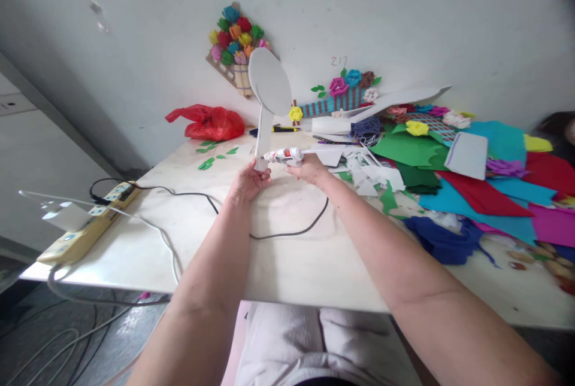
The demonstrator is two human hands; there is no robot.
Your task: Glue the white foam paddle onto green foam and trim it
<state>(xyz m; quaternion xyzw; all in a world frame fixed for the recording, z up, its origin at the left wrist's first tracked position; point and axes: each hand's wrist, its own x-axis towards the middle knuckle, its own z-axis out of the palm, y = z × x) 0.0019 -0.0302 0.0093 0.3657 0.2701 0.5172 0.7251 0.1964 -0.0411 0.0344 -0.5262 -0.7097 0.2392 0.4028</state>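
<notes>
My left hand (251, 181) grips the lower end of a white cardboard piece (270, 82), a round disc on a flat strip that stands upright. From the right, my right hand (309, 169) is wrapped round a white hot glue gun (287, 155) with a glue stick out of its back. The gun's nozzle points left at the strip's lower part, close to my left fingers. Whether it touches the strip I cannot tell. A black cord (291, 234) loops over the table below my hands.
A yellow power strip (85, 224) with plugs and cables lies at the left table edge. Cut green leaves (206, 163) and a red plastic bag (211, 122) are at the back left. Coloured sheets (485, 200) and white scraps (372, 173) pile up on the right. Paper flowers (236, 36) lean against the wall.
</notes>
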